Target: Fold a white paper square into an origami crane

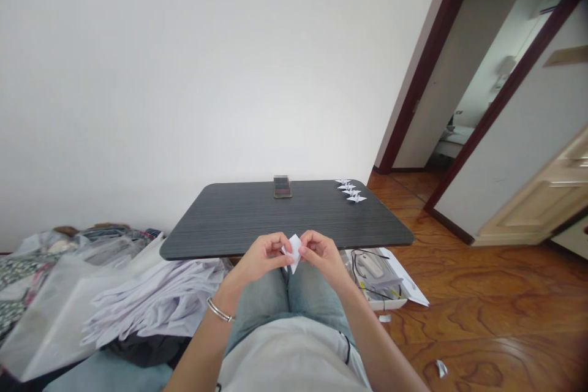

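A small folded piece of white paper (294, 246), roughly diamond-shaped, is held up between my two hands at the table's near edge, above my lap. My left hand (269, 255) pinches its left side between thumb and fingers. On its right side, my right hand (319, 251) pinches it in the same way. Fingertips cover parts of both side corners, so the finer folds cannot be made out. Several white paper cranes (356, 198) stand in a row at the far right of the dark table (248, 214).
A phone (282, 187) leans on a stand at the table's back, near the wall. Piled clothes (160, 300) lie at the left. To the right below, a white box (386, 304) holds cables and a pale device. Paper scraps (441, 369) lie on the wooden floor.
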A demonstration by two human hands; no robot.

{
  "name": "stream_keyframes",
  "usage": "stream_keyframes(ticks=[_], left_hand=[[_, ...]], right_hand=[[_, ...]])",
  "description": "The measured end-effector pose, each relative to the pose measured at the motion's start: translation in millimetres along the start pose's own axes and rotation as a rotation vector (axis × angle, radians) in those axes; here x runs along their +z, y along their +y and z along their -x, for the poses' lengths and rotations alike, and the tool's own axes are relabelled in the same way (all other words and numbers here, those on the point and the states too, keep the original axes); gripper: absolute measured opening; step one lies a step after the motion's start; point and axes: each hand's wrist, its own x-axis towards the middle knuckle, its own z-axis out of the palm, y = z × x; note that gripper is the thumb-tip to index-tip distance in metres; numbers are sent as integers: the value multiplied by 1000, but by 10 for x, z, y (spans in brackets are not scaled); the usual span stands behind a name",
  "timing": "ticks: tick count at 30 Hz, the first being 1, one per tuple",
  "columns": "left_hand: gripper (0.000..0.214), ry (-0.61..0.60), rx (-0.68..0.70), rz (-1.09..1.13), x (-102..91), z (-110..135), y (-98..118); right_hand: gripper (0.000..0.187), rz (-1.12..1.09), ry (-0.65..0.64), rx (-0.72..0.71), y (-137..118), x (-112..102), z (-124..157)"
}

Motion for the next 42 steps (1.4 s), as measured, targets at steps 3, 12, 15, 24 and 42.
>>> stream_keyframes(ticks=[3,12,15,24,42], left_hand=[[25,8,-2,21,3,-4,4],[28,39,33,102,15,-18,45],[29,49,28,115,24,-15,61],[30,39,31,131,23,-16,77],[31,43,33,107,33,-10,112]], right_hand=[[25,19,38,20,-14,-1,3],[18,30,29,4,-31,-62,17],[20,-18,-24,-8,-41,-56,31],[24,-79,-112,-17,-66,-72,45],[28,-76,-119,12,-111,-60,64]])
